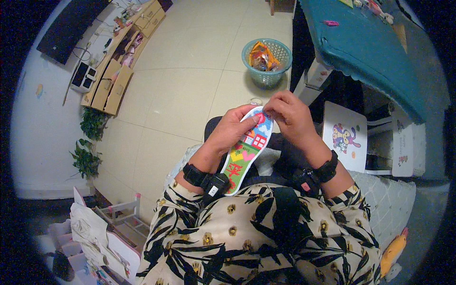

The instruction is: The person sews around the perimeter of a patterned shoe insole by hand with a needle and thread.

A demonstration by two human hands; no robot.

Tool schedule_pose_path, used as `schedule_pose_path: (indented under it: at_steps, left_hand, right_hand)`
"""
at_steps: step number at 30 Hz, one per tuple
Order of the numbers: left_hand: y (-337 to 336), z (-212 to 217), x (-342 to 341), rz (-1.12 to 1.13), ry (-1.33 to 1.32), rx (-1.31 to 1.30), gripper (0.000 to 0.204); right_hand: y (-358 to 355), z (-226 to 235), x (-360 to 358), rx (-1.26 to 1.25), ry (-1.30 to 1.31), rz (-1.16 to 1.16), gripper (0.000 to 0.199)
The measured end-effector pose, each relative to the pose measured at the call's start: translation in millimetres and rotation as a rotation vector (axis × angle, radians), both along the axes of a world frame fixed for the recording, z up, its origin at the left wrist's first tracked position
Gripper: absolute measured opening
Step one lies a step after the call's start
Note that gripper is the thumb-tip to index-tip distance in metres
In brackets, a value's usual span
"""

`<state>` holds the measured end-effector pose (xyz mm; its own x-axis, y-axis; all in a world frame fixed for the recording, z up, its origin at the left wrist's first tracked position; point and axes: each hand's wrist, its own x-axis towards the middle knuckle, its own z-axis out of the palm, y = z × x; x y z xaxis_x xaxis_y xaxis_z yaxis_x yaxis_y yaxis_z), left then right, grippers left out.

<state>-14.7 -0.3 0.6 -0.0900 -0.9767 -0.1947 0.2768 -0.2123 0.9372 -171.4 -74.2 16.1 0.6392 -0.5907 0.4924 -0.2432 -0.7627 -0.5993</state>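
A shoe insole (247, 156), white-edged and covered in colourful cross-stitch, slants in front of my chest. It shows a red house, a blue sky, hearts and a green ground with red stitching. My left hand (230, 128) is closed round its upper left edge, thumb on the stitched face. At the insole's top right edge, my right hand (293, 118) has its fingertips pinched together. Whatever they hold, perhaps something very thin, is too small to make out. Both wrists wear black straps with small devices.
Ahead stands a teal plastic basket (267, 78) with an orange packet inside. A table under a green cloth (365, 57) and a white chair with a cartoon print (344, 137) are to the right. Leafy plants (86, 159) and a wooden cabinet (113, 88) line the left wall.
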Motion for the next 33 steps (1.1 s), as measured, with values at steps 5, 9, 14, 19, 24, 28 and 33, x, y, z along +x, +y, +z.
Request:
schedule_pose_path:
  at_steps: [5,9,14,19,24,28,33]
  left_hand:
    - [-0.8,-6.3,2.4,0.000,0.041,0.053,0.024]
    - [-2.5,-9.5,1.9,-0.068,-0.021,0.096,0.022]
    - [-4.3,-13.7,5.7,0.005,-0.110,0.066,0.023]
    - [-5.4,-38.0,35.7,0.246,-0.226,0.060,0.024]
    - [0.8,-40.4,57.6,0.362,-0.292,0.087,0.020]
    - [-4.9,-30.9,31.3,0.338,-0.176,0.031,0.021]
    - [-6.9,-14.3,9.6,0.251,-0.176,0.092,0.020]
  right_hand:
    - [-3.7,-2.2,1.1,-0.142,0.018,0.058,0.010]
    - [-3.5,-6.0,0.2,-0.222,0.080,0.040,0.010]
    - [3.3,-2.5,-6.0,0.595,-0.414,0.122,0.005]
    - [-18.7,3.6,-40.4,0.818,-0.741,-0.130,0.008]
    - [-54.5,-17.6,-116.3,0.660,-1.063,-0.349,0.007]
    - [-50.1,-19.8,-99.9,0.597,-0.778,-0.584,0.009]
    - [-17.4,-19.3,-47.9,0.649,-0.302,-0.267,0.007]
